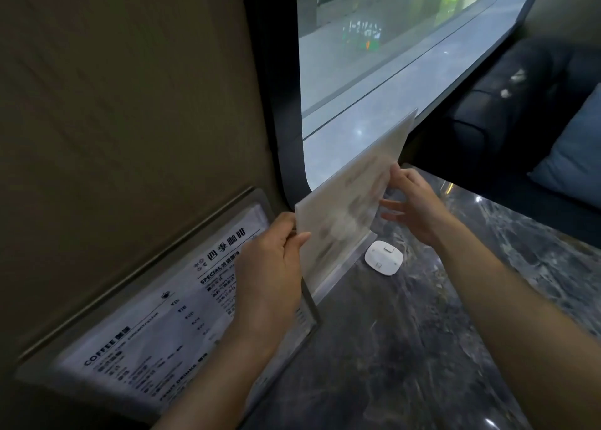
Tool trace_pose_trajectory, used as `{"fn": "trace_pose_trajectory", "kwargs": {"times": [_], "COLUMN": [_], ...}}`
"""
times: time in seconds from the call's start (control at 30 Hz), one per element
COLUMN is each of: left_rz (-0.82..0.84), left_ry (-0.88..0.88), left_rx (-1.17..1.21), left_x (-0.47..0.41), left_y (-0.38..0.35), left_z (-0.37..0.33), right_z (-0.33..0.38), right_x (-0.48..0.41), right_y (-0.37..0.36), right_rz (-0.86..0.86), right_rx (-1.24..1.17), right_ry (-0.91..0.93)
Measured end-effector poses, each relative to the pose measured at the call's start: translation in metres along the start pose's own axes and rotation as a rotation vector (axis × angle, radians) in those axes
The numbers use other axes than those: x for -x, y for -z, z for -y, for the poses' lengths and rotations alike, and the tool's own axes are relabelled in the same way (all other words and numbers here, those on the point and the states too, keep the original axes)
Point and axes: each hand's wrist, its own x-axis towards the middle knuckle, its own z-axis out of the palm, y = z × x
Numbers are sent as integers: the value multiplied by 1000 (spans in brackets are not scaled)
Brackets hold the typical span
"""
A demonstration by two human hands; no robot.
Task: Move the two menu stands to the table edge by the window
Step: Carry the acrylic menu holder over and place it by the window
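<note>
A clear acrylic menu stand (351, 198) with a pale, blurred sheet stands upright at the table's far edge, right below the window (374, 72). My left hand (273, 263) grips its near side edge. My right hand (413, 202) holds its far side edge with thumb in front and fingers spread behind. A second menu stand (156, 322), printed with a coffee list, leans against the beige wall at the left; my left forearm hides part of it.
The table (422, 348) is dark marble. A small white square device (383, 258) lies on it just right of the held stand's base. A dark sofa (507, 111) with a blue cushion (575, 156) sits beyond the table at the right.
</note>
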Motion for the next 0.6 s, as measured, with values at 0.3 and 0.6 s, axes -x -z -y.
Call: {"fn": "trace_pose_trajectory", "kwargs": {"times": [0.3, 0.6], "left_rz": [-4, 15], "left_ry": [10, -44], "left_rx": [-7, -122], "left_x": [-7, -9], "left_y": [0, 4], "left_z": [2, 3], "right_z": [-6, -6], "right_x": [-3, -1], "right_y": [0, 1], "right_rz": [-21, 21], "right_rx": [61, 75], "right_ry": [10, -8]}}
